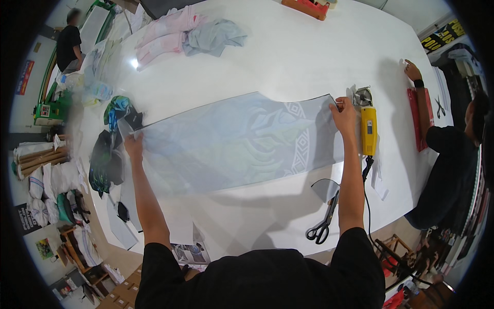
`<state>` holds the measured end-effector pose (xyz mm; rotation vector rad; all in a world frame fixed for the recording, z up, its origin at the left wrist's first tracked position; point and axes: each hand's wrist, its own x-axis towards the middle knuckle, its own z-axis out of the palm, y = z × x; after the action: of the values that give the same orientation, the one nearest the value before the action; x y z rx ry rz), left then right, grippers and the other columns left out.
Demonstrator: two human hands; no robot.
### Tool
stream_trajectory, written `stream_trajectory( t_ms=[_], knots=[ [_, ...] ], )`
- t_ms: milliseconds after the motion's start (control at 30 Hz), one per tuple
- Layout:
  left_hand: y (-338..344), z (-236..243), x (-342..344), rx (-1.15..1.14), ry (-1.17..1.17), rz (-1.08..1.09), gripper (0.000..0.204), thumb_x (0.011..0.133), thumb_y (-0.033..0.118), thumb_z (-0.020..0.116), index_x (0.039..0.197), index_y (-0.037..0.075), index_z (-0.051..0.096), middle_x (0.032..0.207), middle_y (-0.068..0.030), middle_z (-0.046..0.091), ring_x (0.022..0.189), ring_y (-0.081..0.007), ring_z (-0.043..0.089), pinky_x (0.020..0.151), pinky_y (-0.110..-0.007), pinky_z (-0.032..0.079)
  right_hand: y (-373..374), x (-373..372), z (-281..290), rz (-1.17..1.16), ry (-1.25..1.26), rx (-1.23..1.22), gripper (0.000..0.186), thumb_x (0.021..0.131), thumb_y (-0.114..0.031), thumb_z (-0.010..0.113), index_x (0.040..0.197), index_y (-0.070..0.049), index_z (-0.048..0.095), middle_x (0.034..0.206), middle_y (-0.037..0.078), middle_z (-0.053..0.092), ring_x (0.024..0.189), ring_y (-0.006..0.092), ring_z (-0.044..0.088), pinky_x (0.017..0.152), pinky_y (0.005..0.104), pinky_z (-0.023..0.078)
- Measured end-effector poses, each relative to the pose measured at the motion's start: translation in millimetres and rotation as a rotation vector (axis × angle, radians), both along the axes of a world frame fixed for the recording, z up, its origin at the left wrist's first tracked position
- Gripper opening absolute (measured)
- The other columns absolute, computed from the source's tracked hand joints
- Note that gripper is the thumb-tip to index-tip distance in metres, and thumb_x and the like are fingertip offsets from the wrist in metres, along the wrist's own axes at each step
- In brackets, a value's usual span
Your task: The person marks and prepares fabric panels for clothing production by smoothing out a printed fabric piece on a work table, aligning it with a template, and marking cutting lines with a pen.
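A wide pale blue-grey fabric panel [231, 141] with a faint print and a white patterned band stretches between my two hands over the white table [288, 56]. My left hand [135, 147] is closed on the panel's left end. At the upper right corner, my right hand [343, 116] pinches the edge between thumb and fingers. Just right of that hand lies a yellow electric fabric cutter [368, 129] with a metal head and a black cord. Black-handled scissors [321, 226] rest beside my right forearm, partly over a small grey fabric scrap [325, 189].
Pink cloth [167, 33] and grey-green cloth [213, 37] lie at the far left. Dark and blue-green scraps [105, 159] are heaped beyond my left hand. A co-worker [447, 159] reaches over the right edge near red fabric [418, 118] and other scissors [440, 107].
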<state>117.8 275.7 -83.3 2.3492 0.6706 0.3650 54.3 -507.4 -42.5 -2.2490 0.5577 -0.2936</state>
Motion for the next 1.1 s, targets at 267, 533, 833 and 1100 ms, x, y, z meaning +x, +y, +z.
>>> stream_trajectory(
  t_ms=[267, 533, 833, 1100],
  knots=[
    [1, 10, 2, -0.008, 0.048, 0.035, 0.053, 0.078, 0.024, 0.082, 0.114, -0.009, 0.062, 0.108, -0.0224, 0.070, 0.098, -0.0293, 0.069, 0.085, -0.035, 0.053, -3, 5, -7, 0.014, -0.027, 0.000, 0.030, 0.083, -0.016, 0.075, 0.106, -0.002, 0.062, 0.084, 0.012, 0.070, 0.074, 0.0226, 0.066, 0.070, 0.0348, 0.052],
    [-5, 19, 3, -0.055, 0.089, 0.078, 0.055, 0.078, 0.028, 0.083, 0.113, -0.010, 0.064, 0.106, -0.0196, 0.071, 0.094, -0.0249, 0.069, 0.081, -0.033, 0.053, -4, 8, -9, 0.026, -0.050, -0.025, 0.028, 0.085, -0.018, 0.074, 0.104, -0.002, 0.062, 0.082, 0.011, 0.070, 0.071, 0.0226, 0.066, 0.068, 0.0348, 0.052],
    [12, 8, 9, -0.064, 0.014, 0.087, 0.054, 0.076, 0.025, 0.083, 0.113, -0.010, 0.067, 0.100, -0.0177, 0.073, 0.088, -0.0224, 0.069, 0.078, -0.032, 0.054, 0, 10, -2, 0.032, -0.031, -0.059, 0.028, 0.085, -0.019, 0.074, 0.104, -0.002, 0.062, 0.084, 0.012, 0.070, 0.075, 0.0228, 0.068, 0.069, 0.0344, 0.052],
    [-2, -4, 13, -0.103, -0.014, 0.050, 0.045, 0.079, 0.023, 0.081, 0.109, -0.008, 0.068, 0.094, -0.0162, 0.074, 0.086, -0.0228, 0.069, 0.076, -0.035, 0.054, -8, 8, -4, 0.043, -0.059, -0.044, 0.025, 0.087, -0.016, 0.071, 0.105, -0.001, 0.063, 0.090, 0.014, 0.071, 0.080, 0.0238, 0.069, 0.073, 0.0350, 0.054]
  ],
)
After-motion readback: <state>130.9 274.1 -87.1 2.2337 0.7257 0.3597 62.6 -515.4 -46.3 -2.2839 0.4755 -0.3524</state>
